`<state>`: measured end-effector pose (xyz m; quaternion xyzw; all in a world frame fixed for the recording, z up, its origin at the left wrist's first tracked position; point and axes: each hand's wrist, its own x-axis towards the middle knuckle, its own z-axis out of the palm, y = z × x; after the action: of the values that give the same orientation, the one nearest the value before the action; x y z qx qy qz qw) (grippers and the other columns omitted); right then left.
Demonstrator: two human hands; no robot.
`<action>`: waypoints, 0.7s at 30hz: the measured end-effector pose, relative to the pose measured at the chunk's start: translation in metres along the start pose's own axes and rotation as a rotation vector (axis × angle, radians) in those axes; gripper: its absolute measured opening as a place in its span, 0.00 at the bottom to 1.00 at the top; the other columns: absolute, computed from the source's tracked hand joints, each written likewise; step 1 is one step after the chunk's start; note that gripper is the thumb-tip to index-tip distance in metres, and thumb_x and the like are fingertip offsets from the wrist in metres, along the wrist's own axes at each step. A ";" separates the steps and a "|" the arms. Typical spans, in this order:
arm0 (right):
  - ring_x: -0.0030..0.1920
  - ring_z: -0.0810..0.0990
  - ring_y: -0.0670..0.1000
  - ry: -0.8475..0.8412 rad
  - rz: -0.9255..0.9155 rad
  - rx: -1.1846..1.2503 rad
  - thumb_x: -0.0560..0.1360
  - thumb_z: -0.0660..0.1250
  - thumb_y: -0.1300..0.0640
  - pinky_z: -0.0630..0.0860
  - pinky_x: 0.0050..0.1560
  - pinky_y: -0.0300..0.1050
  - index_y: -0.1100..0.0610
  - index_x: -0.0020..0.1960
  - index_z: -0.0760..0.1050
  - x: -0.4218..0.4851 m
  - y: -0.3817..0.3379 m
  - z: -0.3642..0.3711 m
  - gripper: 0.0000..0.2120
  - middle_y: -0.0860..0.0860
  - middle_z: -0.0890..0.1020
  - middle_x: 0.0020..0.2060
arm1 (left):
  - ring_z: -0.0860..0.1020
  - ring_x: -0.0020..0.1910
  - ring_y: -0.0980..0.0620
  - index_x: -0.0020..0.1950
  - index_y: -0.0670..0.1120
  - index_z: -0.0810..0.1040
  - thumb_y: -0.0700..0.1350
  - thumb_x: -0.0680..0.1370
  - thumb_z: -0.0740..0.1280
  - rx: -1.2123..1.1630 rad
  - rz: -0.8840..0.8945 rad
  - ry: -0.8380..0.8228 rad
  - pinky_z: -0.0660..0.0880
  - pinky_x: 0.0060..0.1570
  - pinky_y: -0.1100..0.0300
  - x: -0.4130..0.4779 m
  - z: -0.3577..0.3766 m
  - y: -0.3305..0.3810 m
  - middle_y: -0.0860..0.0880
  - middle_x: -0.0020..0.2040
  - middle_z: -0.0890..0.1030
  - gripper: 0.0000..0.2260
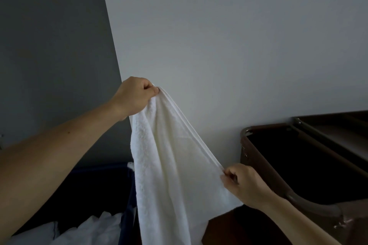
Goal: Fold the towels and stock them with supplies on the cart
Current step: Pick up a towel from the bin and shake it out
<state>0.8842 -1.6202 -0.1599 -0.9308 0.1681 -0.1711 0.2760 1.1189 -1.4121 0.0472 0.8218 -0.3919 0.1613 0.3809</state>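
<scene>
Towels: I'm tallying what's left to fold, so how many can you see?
1 distinct towel, held up between the left hand and the right hand. The white heap in the dark bin at lower left may hide more; I cannot separate them.

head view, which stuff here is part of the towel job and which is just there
Job: white towel, pinched by left hand and right hand; white linen pile; brown cart.
Just there: grey wall; white wall.
</scene>
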 end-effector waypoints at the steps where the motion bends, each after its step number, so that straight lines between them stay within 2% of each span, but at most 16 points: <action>1: 0.36 0.79 0.50 0.006 0.019 -0.027 0.80 0.65 0.48 0.75 0.36 0.38 0.52 0.40 0.78 0.000 0.004 0.000 0.12 0.52 0.80 0.35 | 0.69 0.31 0.52 0.42 0.32 0.76 0.48 0.80 0.67 0.013 -0.014 0.005 0.66 0.31 0.60 0.001 0.001 -0.003 0.42 0.33 0.73 0.18; 4: 0.33 0.78 0.50 0.039 0.050 -0.035 0.80 0.66 0.50 0.72 0.30 0.35 0.52 0.38 0.77 -0.002 0.014 -0.002 0.13 0.53 0.79 0.32 | 0.69 0.31 0.51 0.41 0.31 0.75 0.48 0.80 0.67 0.034 -0.072 0.011 0.66 0.31 0.58 0.001 0.006 -0.017 0.46 0.31 0.71 0.19; 8: 0.31 0.78 0.45 0.094 0.090 0.021 0.79 0.67 0.51 0.71 0.29 0.33 0.50 0.38 0.78 -0.007 0.020 -0.015 0.11 0.51 0.79 0.31 | 0.71 0.34 0.49 0.40 0.31 0.75 0.46 0.80 0.66 0.036 -0.176 -0.007 0.67 0.33 0.57 0.000 0.015 -0.038 0.43 0.34 0.72 0.18; 10: 0.34 0.80 0.41 0.088 0.134 0.036 0.79 0.68 0.50 0.74 0.32 0.32 0.48 0.42 0.80 -0.013 0.023 -0.018 0.07 0.48 0.82 0.34 | 0.70 0.34 0.49 0.39 0.33 0.76 0.46 0.80 0.67 0.027 -0.226 0.000 0.66 0.33 0.56 0.000 0.015 -0.047 0.43 0.34 0.72 0.17; 12: 0.40 0.81 0.39 0.103 0.161 0.057 0.79 0.69 0.51 0.75 0.37 0.29 0.46 0.47 0.80 -0.019 0.026 -0.021 0.03 0.44 0.83 0.40 | 0.71 0.36 0.48 0.42 0.33 0.78 0.46 0.80 0.67 0.029 -0.251 -0.011 0.66 0.35 0.56 -0.001 0.016 -0.053 0.42 0.36 0.73 0.16; 15: 0.44 0.80 0.33 0.184 0.170 0.114 0.77 0.71 0.53 0.76 0.41 0.29 0.41 0.48 0.76 -0.026 0.026 -0.030 0.07 0.41 0.83 0.43 | 0.72 0.38 0.47 0.45 0.32 0.79 0.47 0.80 0.66 0.045 -0.260 -0.024 0.67 0.36 0.55 -0.001 0.018 -0.056 0.40 0.39 0.75 0.17; 18: 0.43 0.79 0.35 0.213 0.204 0.139 0.77 0.71 0.54 0.70 0.43 0.28 0.43 0.59 0.73 -0.031 0.026 -0.044 0.14 0.40 0.83 0.43 | 0.74 0.39 0.47 0.47 0.32 0.80 0.47 0.80 0.66 0.044 -0.270 -0.007 0.68 0.36 0.57 -0.001 0.018 -0.059 0.35 0.45 0.80 0.16; 19: 0.44 0.79 0.36 0.196 0.212 0.112 0.77 0.71 0.54 0.70 0.42 0.27 0.45 0.60 0.75 -0.032 0.026 -0.048 0.13 0.40 0.83 0.43 | 0.74 0.40 0.47 0.47 0.32 0.80 0.47 0.80 0.66 0.046 -0.267 -0.007 0.69 0.37 0.56 -0.001 0.017 -0.061 0.34 0.48 0.81 0.16; 21: 0.43 0.80 0.38 0.146 0.207 0.042 0.78 0.70 0.55 0.71 0.40 0.28 0.50 0.54 0.81 -0.033 0.023 -0.054 0.06 0.40 0.82 0.42 | 0.74 0.40 0.46 0.47 0.32 0.80 0.47 0.80 0.66 0.056 -0.264 -0.015 0.70 0.40 0.54 -0.001 0.018 -0.062 0.33 0.49 0.81 0.16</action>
<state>0.8279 -1.6496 -0.1374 -0.8875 0.2792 -0.2126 0.2986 1.1654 -1.3998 0.0041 0.8776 -0.2787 0.1144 0.3729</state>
